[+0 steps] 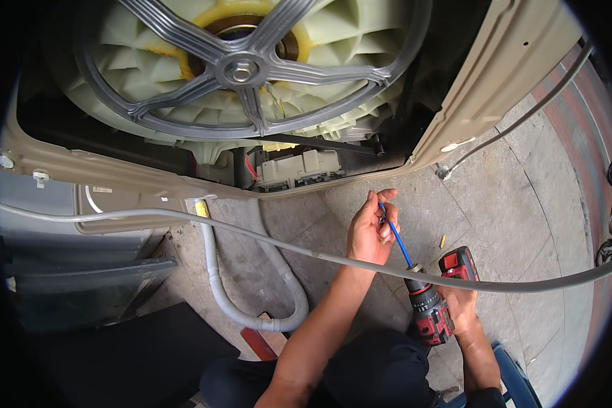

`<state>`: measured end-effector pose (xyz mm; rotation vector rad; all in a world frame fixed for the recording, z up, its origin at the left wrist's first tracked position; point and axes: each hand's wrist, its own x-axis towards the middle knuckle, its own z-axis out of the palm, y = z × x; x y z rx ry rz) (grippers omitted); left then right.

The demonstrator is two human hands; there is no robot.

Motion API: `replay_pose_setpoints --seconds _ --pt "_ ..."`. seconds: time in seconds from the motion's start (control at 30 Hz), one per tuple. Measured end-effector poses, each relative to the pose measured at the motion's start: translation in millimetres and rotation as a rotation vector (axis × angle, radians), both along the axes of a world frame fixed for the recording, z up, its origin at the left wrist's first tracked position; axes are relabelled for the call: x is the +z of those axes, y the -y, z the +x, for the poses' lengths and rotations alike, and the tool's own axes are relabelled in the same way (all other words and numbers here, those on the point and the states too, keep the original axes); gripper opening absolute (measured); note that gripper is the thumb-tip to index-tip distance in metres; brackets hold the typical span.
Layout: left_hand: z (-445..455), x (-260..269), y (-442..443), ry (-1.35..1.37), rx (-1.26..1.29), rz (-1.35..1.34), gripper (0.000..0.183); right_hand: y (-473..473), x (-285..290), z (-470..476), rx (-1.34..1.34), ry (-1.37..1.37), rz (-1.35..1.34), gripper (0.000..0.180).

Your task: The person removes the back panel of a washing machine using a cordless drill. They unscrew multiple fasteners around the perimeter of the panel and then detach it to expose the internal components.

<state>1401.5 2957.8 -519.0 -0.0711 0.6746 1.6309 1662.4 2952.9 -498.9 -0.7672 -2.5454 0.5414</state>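
Observation:
My right hand (460, 305) is closed around the handle of a red and black cordless drill (432, 317). A long blue bit (400, 238) sticks out of its chuck, pointing up and away from me. At the bit's far end, the fingers of my left hand (373, 227) pinch around the tip, with a small dark metal piece partly hidden between them. Beyond my hands stands a washing machine with its back open, showing a metal drum pulley (242, 71), a black drive belt (319, 143) and the pale plastic tub (331, 25).
A grey hose (306, 253) stretches across the view, passing over my left wrist and the drill. A corrugated drain hose (214, 285) loops on the paved floor. A small yellow piece (443, 241) lies right of my hands. Beige machine panels (137, 211) and a black mat (148, 352) are at left.

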Motion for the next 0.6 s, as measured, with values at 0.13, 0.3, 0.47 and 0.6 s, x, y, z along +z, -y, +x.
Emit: replay_pose_setpoints --seconds 0.13,0.3,0.47,0.6 --pt "1.1 -4.8 -0.6 -0.024 -0.019 0.000 0.040 0.1 -0.3 -3.0 -0.012 -0.059 -0.030 0.022" --pt "3.7 -12.1 1.0 -0.016 -0.018 0.069 0.041 4.3 -6.4 4.1 -0.007 0.032 -0.045 0.018" --pt "15.2 -11.6 -4.1 0.007 -0.010 0.081 0.043 14.7 -34.9 33.8 -0.018 0.028 -0.122 0.030" --pt "14.4 -5.6 -2.1 0.000 -0.012 0.077 0.043 9.8 -20.5 17.3 0.030 -0.055 -0.088 0.032"
